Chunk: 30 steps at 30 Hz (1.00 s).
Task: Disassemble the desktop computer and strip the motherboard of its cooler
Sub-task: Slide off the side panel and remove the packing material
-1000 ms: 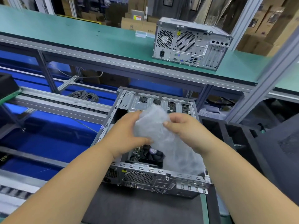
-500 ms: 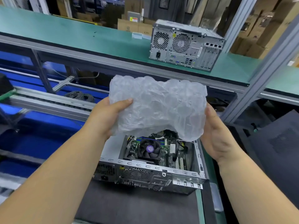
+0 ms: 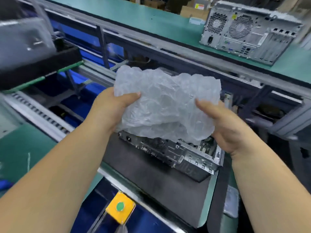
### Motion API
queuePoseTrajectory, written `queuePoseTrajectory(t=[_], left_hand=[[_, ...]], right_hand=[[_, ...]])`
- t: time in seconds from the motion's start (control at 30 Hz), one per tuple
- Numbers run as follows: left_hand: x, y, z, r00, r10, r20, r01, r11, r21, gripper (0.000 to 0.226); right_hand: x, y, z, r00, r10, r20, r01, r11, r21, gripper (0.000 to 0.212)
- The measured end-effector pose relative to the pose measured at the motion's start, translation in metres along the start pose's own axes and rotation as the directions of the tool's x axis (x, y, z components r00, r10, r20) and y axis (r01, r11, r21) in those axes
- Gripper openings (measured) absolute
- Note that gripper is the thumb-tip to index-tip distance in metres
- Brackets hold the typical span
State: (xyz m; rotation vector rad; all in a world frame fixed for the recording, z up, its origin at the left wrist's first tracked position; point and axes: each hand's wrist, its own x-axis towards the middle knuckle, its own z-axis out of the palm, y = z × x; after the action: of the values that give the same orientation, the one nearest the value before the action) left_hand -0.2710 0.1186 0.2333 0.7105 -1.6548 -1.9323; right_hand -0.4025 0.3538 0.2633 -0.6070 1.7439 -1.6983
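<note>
My left hand [image 3: 111, 108] and right hand [image 3: 223, 125] each pinch a side of the crumpled translucent bubble-wrap sheet [image 3: 166, 105], lifted above the open grey metal desktop case [image 3: 190, 155] on the dark mat [image 3: 151, 179]. I should keep both grips light, carry the padding aside, then reach the cooler it hides.

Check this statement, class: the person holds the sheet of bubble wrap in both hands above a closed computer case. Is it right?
Not quite. The head view shows the computer case open, not closed. Both hands, left hand and right hand, do hold the bubble wrap above it.
</note>
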Motion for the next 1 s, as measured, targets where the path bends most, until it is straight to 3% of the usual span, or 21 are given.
queuePoseTrajectory(t=[0.17,0.3,0.47,0.6,0.77,0.83,0.9,0.93,1.0], left_hand=[[-0.059,-0.017,-0.049,0.988,-0.073,-0.136,0.063,0.995,-0.077,0.030],[-0.100,-0.036,-0.094,0.933,-0.235,-0.274,0.188,0.964,-0.186,0.051],[-0.144,-0.066,-0.147,0.872,-0.262,-0.413,0.234,0.965,-0.118,0.033],[-0.171,-0.080,-0.192,0.791,-0.342,-0.507,0.336,0.936,-0.108,0.033],[-0.207,-0.087,-0.245,0.742,-0.458,-0.490,0.399,0.889,-0.227,0.057],[-0.222,-0.093,-0.269,0.649,-0.410,-0.641,0.499,0.865,-0.049,0.082],[-0.233,-0.093,-0.287,0.605,-0.229,-0.763,0.604,0.756,0.252,0.097],[-0.236,-0.091,-0.294,0.653,-0.120,-0.748,0.584,0.709,0.397,0.098],[-0.237,-0.083,-0.306,0.810,-0.025,-0.586,0.476,0.612,0.631,0.096]], right_hand=[[0.005,0.016,0.031,0.989,0.031,0.144,-0.033,0.999,0.011,0.045],[0.003,0.028,0.065,0.966,0.064,0.251,-0.078,0.996,0.044,0.030],[-0.006,0.048,0.125,0.948,0.055,0.314,-0.032,0.996,-0.078,0.024],[-0.001,0.065,0.174,0.915,0.112,0.386,-0.043,0.982,-0.183,0.029],[-0.001,0.095,0.249,0.851,0.222,0.476,-0.093,0.956,-0.279,0.032],[-0.006,0.109,0.281,0.826,0.252,0.504,-0.082,0.939,-0.335,0.031],[-0.011,0.121,0.312,0.808,0.270,0.523,-0.050,0.917,-0.396,0.034],[-0.014,0.125,0.326,0.801,0.271,0.534,-0.025,0.906,-0.421,0.036],[-0.020,0.131,0.353,0.787,0.263,0.558,0.026,0.889,-0.457,0.038]])
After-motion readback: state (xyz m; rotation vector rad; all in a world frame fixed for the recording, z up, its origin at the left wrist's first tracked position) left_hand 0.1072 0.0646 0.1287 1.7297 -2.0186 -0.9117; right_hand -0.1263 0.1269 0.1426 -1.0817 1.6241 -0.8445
